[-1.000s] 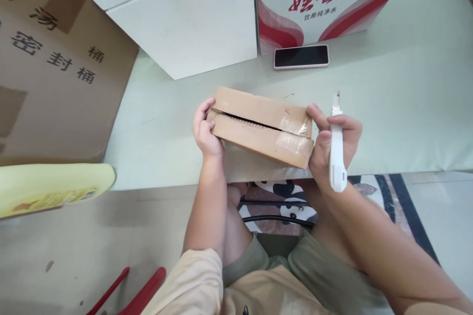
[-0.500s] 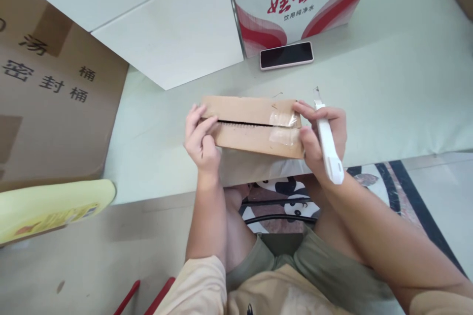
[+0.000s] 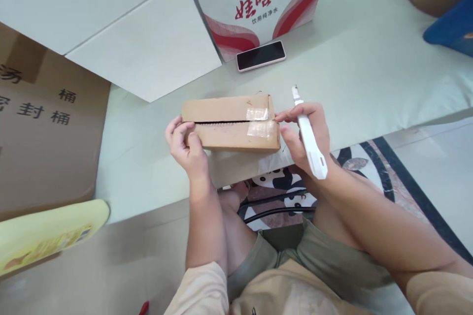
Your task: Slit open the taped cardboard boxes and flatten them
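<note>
A small brown cardboard box (image 3: 221, 109) is held over the pale green surface, its slit seam facing me. Clear tape, cut along the seam, sticks near its right end. My left hand (image 3: 187, 146) grips the box's left end, fingers and thumb around the edge. My right hand (image 3: 309, 130) holds a white utility knife (image 3: 311, 145), its blade end pointing up and away from the box. The right index fingertip touches or nearly touches the box's right end; the right thumb is beside that corner.
A dark-screened phone (image 3: 260, 56) lies before a red-and-white water carton (image 3: 258, 15). White boxes (image 3: 148, 54) and a large brown carton (image 3: 44, 133) stand at left. A yellow object (image 3: 51, 231) is lower left, a blue one (image 3: 453, 27) far right. The pale green surface (image 3: 354, 83) has a front edge.
The view has shifted, so things sit further left. My right thumb and fingers have loosened from the box's right end, still holding the knife. My left hand keeps its grip.
</note>
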Motion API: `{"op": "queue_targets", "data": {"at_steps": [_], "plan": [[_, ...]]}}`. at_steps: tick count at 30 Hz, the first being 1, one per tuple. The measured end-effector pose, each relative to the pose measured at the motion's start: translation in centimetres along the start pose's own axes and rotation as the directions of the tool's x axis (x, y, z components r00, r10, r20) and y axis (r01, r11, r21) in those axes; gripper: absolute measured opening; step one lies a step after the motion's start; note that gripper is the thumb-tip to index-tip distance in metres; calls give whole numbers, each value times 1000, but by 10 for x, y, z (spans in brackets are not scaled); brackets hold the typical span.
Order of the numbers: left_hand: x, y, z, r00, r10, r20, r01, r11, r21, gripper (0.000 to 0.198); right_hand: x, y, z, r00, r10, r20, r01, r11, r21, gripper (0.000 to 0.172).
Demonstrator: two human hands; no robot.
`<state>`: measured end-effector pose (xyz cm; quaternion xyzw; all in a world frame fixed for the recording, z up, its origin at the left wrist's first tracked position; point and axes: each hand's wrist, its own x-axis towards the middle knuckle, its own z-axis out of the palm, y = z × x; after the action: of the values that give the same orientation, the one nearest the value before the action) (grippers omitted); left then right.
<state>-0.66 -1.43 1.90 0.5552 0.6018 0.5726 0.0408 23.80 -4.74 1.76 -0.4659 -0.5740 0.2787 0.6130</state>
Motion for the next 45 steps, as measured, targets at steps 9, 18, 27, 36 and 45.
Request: {"op": "queue_targets", "data": {"at_steps": [9,18,27,36,45], "plan": [[1,-3,3,1000,-9,6,9,1000,2,21,1,-8,-10,997,66,-39,-60,989,137,39],[-2,-3,-1,1000,-1,30,1,1000,-17,24,5,-34,-9,992,71,101,-76,996,44,9],[-2,-6,-5,998,-10,70,13,999,-32,22,3,-27,-3,996,85,38,-85,996,16,22],[-2,-12,-8,995,37,88,-35,999,-31,24,10,-28,11,990,-107,-92,91,983,-159,27],[-1,-16,-9,992,63,108,-69,996,54,24,5,-30,3,990,-143,-20,125,916,-381,25]]}}
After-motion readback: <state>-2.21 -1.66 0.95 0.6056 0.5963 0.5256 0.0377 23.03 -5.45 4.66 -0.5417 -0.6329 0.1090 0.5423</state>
